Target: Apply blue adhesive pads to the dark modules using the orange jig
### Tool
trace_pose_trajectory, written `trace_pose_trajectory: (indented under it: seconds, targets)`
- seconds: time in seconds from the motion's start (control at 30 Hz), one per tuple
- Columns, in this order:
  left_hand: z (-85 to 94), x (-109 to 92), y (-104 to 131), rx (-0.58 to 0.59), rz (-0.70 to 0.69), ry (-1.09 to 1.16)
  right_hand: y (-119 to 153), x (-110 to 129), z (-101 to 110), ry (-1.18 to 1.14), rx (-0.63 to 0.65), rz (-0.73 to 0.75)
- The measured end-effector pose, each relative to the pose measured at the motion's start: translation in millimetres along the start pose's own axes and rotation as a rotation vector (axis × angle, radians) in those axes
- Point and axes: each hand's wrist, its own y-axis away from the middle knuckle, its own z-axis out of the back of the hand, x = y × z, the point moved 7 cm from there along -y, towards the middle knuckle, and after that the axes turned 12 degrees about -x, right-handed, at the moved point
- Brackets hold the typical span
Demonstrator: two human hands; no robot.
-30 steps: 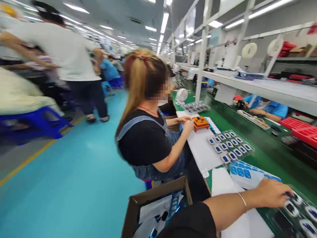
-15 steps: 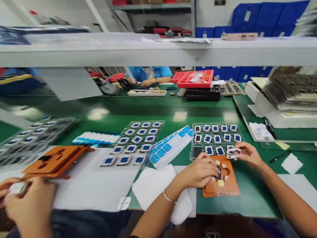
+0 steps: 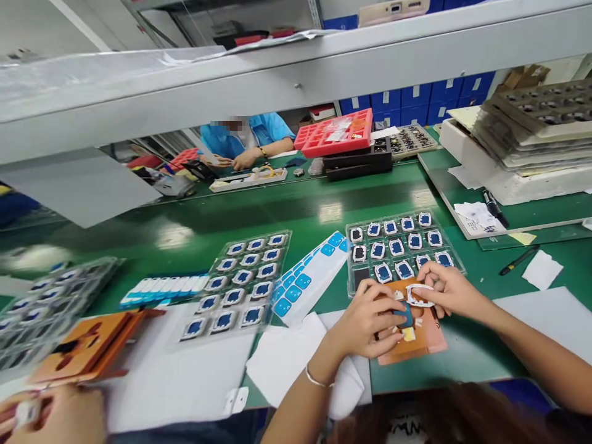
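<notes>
My left hand [image 3: 372, 320], with a bracelet at the wrist, has its fingers closed on a small rounded blue piece [image 3: 404, 314] over an orange fixture plate [image 3: 393, 354]. Between thumb and fingers of my right hand [image 3: 451, 290] is a white ring-shaped frame [image 3: 419, 295], tilted beside the blue piece. White blocks and a yellow pad [image 3: 409, 334] show on the plate, though my fingers partly cover it. Just behind my hands lies a clear tray [image 3: 354, 262] of white-framed blue parts.
A sticker sheet [image 3: 308, 280] lies left of the tray, near another filled tray [image 3: 243, 277]. At far left a co-worker's hand [image 3: 65, 410] is by an orange jig [image 3: 87, 345]. A shelf beam [image 3: 296, 74] crosses above. Stacked trays [image 3: 546, 142] stand right; another person sits opposite.
The view has tilted and shifted. My right hand has brought the white frame from the tray's edge to over the orange plate. The blue piece now looks raised in my left fingers.
</notes>
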Motion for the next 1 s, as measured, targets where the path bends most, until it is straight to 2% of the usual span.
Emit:
trace_pose_trajectory:
  seconds: [0.17, 0.27, 0.33, 0.4, 0.53, 0.67, 0.87, 1.0]
  targets:
    - [2.8, 1.6, -1.4, -0.026, 0.014, 0.031, 5.1, 13.9, -0.4, 0.377, -0.111, 0.219]
    - [1.8, 1.4, -1.7, -0.008, 0.021, 0.027, 8.5, 16.3, -5.6, 0.469, -0.084, 0.24]
    - [0.7, 1.6, -1.4, 0.008, 0.022, 0.018, 8.7, 19.1, -0.8, 0.5, -0.084, 0.268]
    - [0.1, 1.5, -0.9, 0.013, 0.011, 0.006, 7.5, 23.5, 7.3, 0.496, -0.048, 0.351]
    - [-3.1, 3.5, 1.1, 0.039, 0.02, -0.004, 4.6, 27.5, 17.9, 0.405, 0.153, 0.559]
    - [-2.5, 4.9, 0.6, 0.024, 0.031, 0.009, 1.5, 25.0, 17.7, 0.359, 0.247, 0.632]
    - [19.3, 11.6, -1.5, -0.211, 0.06, -0.066, 7.6, 36.5, 6.5, 0.272, 0.219, 0.741]
    - [20.5, 14.8, 0.6, -0.212, 0.099, -0.136, 11.6, 39.2, -3.2, 0.247, 0.134, 0.765]
